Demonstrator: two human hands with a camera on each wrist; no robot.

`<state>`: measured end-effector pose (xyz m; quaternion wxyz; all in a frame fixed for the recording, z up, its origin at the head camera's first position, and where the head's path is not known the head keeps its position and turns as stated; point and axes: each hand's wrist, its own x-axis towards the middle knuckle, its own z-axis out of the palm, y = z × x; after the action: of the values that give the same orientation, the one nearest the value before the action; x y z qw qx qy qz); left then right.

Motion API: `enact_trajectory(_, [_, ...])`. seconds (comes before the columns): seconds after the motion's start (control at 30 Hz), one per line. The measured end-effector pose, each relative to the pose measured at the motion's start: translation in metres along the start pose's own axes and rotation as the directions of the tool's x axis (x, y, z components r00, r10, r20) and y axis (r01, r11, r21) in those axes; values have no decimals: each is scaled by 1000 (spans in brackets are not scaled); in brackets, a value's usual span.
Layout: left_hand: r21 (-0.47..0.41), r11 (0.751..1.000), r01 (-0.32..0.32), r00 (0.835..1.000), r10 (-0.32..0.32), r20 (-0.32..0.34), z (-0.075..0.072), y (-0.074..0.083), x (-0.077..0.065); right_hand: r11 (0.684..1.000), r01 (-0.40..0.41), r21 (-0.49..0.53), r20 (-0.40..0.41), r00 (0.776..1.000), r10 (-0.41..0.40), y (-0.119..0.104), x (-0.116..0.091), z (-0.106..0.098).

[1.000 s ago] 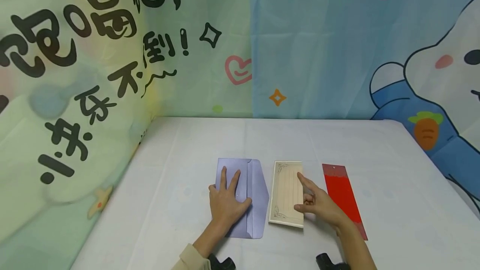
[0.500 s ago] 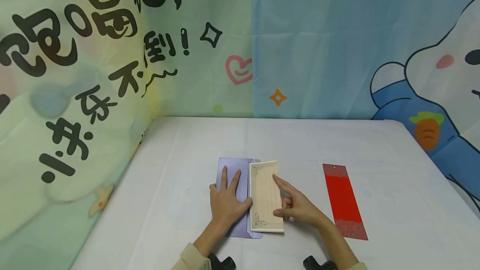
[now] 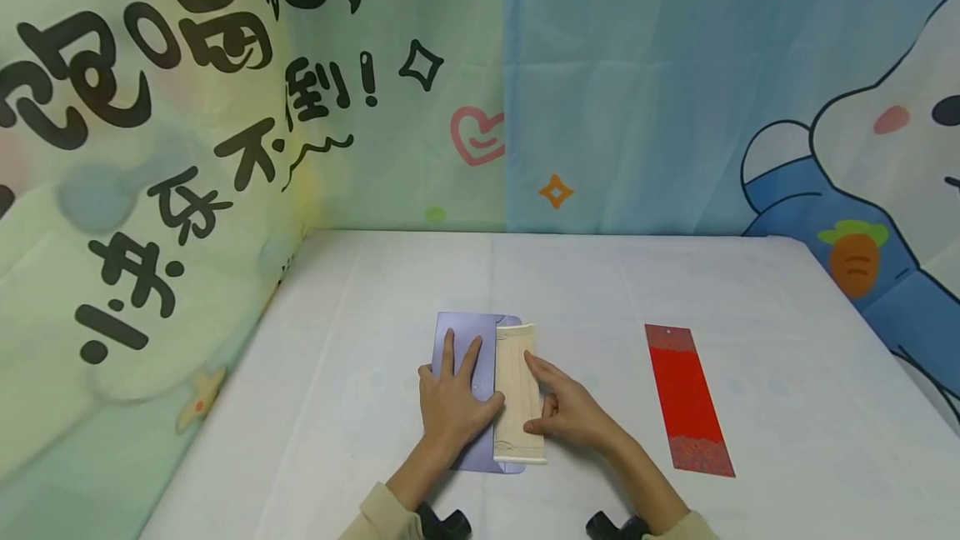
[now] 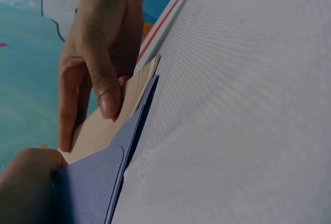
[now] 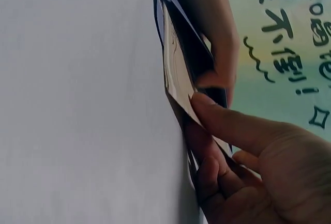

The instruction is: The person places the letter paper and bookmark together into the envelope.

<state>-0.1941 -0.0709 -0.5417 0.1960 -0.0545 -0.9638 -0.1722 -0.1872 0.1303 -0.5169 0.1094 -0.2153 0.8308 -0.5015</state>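
A lavender envelope lies on the white table. My left hand rests on it with fingers spread, the thumb at the edge of its opening. My right hand pinches a thin stack of cream lined letter paper by its right side, thumb on top and fingers beneath. In the right wrist view the paper runs in under the raised upper layer of the envelope. Its left part is hidden inside, and the visible part bows slightly. The left wrist view shows several sheets fanned at the near edge, just above the envelope flap.
A long red strip with patterned ends and a small hole at the top lies on the table to the right. Printed cloth backdrops stand behind the table and along its left side.
My right hand has carried the letter paper leftward from beside the envelope, over its flap and partly into its opening. My left hand has stayed in place on the envelope.
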Motion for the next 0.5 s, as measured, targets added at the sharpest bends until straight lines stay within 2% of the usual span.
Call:
enact_trajectory(0.2, [7,1000,-1,1000,1,1,1,0,0,996,-3,-86,-13,1000,1,-9,7,13])
enact_trajectory(0.3, [18,1000,-5,1000,6,-7,1,0,0,985,17,-169,-27,999,-22,-13,11,19])
enact_trajectory(0.5, [33,999,-15,1000,15,-14,2,-1,0,963,28,-269,-49,998,-42,-17,15,23])
